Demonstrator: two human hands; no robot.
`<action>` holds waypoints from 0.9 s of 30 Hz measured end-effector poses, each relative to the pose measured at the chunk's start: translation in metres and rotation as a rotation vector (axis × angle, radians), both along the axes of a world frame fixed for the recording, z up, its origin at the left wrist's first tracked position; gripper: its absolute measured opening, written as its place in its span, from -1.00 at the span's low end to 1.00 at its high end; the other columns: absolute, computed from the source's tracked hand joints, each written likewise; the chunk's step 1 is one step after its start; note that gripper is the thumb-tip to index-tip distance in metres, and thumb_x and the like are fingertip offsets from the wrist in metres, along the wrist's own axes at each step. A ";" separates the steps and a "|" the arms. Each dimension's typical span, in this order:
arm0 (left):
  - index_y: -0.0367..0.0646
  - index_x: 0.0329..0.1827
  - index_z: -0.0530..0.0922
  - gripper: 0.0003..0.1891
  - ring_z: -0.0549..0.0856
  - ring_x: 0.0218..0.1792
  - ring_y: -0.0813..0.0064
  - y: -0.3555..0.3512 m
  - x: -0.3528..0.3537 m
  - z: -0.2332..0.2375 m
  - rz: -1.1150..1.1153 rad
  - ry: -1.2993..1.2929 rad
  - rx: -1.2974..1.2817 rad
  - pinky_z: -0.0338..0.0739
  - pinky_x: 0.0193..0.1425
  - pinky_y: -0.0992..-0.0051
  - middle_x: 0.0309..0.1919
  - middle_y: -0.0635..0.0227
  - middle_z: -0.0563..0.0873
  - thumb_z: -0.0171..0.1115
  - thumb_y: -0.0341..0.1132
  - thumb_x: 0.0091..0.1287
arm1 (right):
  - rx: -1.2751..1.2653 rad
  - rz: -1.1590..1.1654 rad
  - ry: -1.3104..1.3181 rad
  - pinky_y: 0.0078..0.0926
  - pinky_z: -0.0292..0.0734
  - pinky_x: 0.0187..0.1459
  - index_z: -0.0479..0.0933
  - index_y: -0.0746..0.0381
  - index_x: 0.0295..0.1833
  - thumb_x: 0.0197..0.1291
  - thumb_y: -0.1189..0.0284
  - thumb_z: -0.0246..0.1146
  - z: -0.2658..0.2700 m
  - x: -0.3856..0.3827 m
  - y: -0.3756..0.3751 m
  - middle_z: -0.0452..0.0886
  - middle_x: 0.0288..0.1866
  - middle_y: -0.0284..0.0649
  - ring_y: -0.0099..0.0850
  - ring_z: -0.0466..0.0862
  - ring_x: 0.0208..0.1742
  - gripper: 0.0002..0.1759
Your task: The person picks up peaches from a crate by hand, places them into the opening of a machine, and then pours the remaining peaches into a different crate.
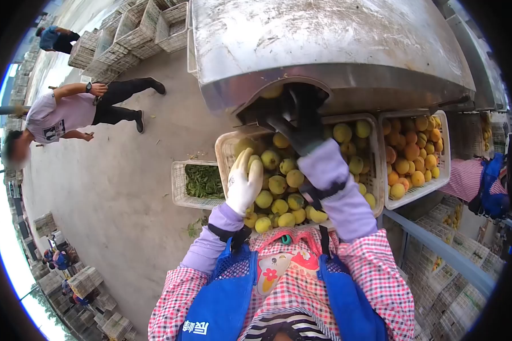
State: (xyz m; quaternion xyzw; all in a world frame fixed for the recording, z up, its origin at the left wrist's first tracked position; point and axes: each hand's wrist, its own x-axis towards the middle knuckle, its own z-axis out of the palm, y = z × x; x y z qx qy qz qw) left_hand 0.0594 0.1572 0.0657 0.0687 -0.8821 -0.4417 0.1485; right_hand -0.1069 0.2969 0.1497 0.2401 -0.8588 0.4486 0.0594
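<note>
A white crate point(222, 162) full of yellow-green round fruit point(277, 184) lies below the opening of a metal machine point(335, 40). At the crate's left side is my left hand point(246, 181), in a white glove with yellowish fingers. Its fingers are stretched upward over the fruit, close together, and no fruit shows in its grip. My right hand point(298, 122), in a dark glove, reaches up to the dark machine opening point(284, 94). Its fingertips are lost in shadow, so what they hold or touch is hidden. One fruit point(272, 91) shows inside the opening.
To the right stands a crate point(445, 170) of orange fruit; to the left, a crate point(179, 184) of green leaves. A person point(62, 113) in a light shirt walks at the left. Stacked crates point(136, 28) stand behind. A blue rail point(438, 244) runs at lower right.
</note>
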 end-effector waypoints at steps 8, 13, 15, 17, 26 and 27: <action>-0.25 0.50 0.39 -0.30 0.63 0.28 -0.09 0.079 -0.074 -0.066 0.082 -0.180 -0.349 0.55 0.35 0.08 0.37 -0.06 0.58 0.38 -0.12 0.35 | 0.777 -0.141 -0.155 -0.01 0.59 0.27 0.50 0.11 0.42 0.20 0.25 0.44 -0.111 0.040 0.118 0.70 0.17 0.03 0.09 0.70 0.17 -0.34; -0.13 0.36 0.46 -0.27 0.67 0.17 -0.07 0.075 -0.092 -0.086 0.172 -0.403 0.046 0.58 0.26 0.09 0.27 -0.01 0.63 0.55 -0.06 0.18 | 0.945 0.003 -0.216 -0.06 0.54 0.34 0.41 0.14 0.50 0.15 0.28 0.46 -0.144 0.054 0.110 0.61 0.29 0.05 0.04 0.64 0.28 -0.22; -0.18 0.34 0.47 -0.32 0.69 0.13 0.03 0.061 -0.085 -0.065 0.110 -0.369 0.204 0.60 0.27 0.20 0.21 0.00 0.64 0.56 -0.16 0.20 | 0.867 0.068 -0.320 -0.07 0.52 0.37 0.38 0.16 0.53 0.14 0.29 0.47 -0.141 0.051 0.108 0.58 0.33 0.05 0.02 0.61 0.32 -0.17; -0.26 0.31 0.47 -0.38 0.72 0.10 0.15 0.049 -0.064 -0.034 0.062 -0.307 0.324 0.64 0.21 0.30 0.16 0.04 0.65 0.53 -0.26 0.25 | 0.553 0.102 -0.450 -0.09 0.50 0.40 0.34 0.17 0.57 0.12 0.30 0.48 -0.113 0.053 0.110 0.54 0.38 0.06 0.00 0.59 0.37 -0.12; -0.26 0.36 0.58 -0.38 0.67 0.20 0.42 0.008 0.002 0.090 -0.372 -0.566 1.316 0.64 0.23 0.38 0.23 0.24 0.70 -0.11 0.14 0.68 | 0.047 0.422 -0.438 -0.18 0.51 0.44 0.28 0.18 0.64 0.01 0.29 0.57 0.004 0.107 0.092 0.52 0.47 0.07 -0.04 0.58 0.44 0.05; -0.26 0.37 0.57 -0.39 0.68 0.21 0.41 0.010 0.005 0.089 -0.394 -0.551 1.394 0.63 0.24 0.38 0.23 0.24 0.70 -0.09 0.12 0.68 | 0.042 0.381 -0.463 -0.18 0.51 0.44 0.30 0.19 0.63 0.00 0.26 0.59 0.011 0.113 0.091 0.52 0.47 0.07 -0.04 0.58 0.44 0.06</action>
